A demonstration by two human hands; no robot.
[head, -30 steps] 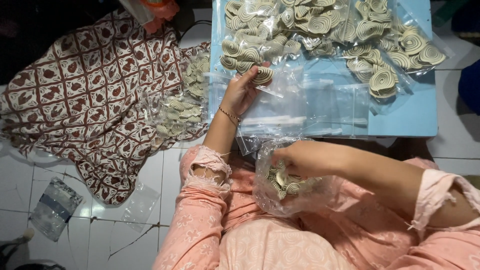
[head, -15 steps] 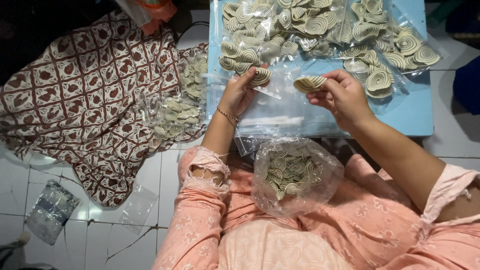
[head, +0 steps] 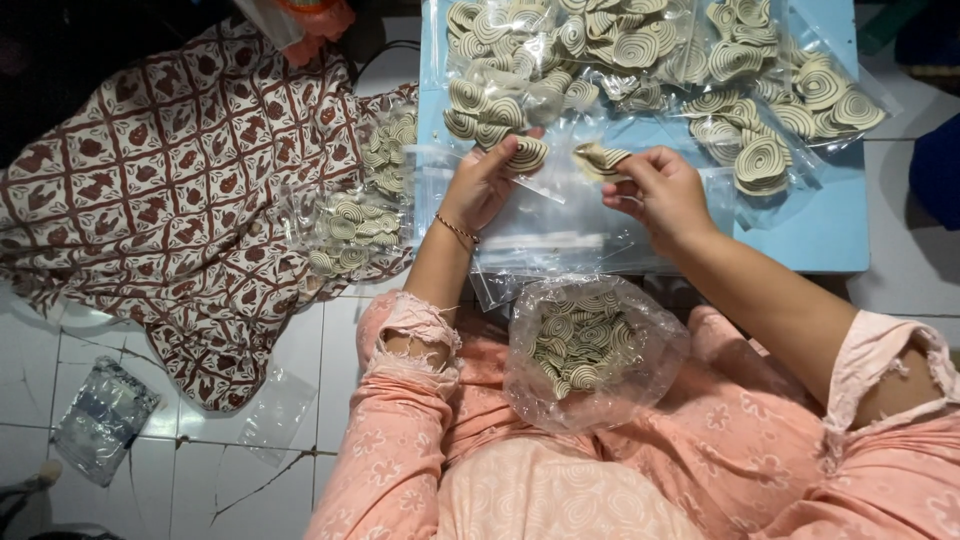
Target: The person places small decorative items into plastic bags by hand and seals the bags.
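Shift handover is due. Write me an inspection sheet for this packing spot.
Surface: blue table, strewn with clear bags.
Job's things: spiral crackers; open bag of crackers on the lap.
Clutter: filled cracker bags on the table, more on the patterned cloth, empty bags on the floor.
Grippers: left hand holds one cracker; right hand holds another.
Cables: nothing seen.
Surroundings: cracked white floor tiles.
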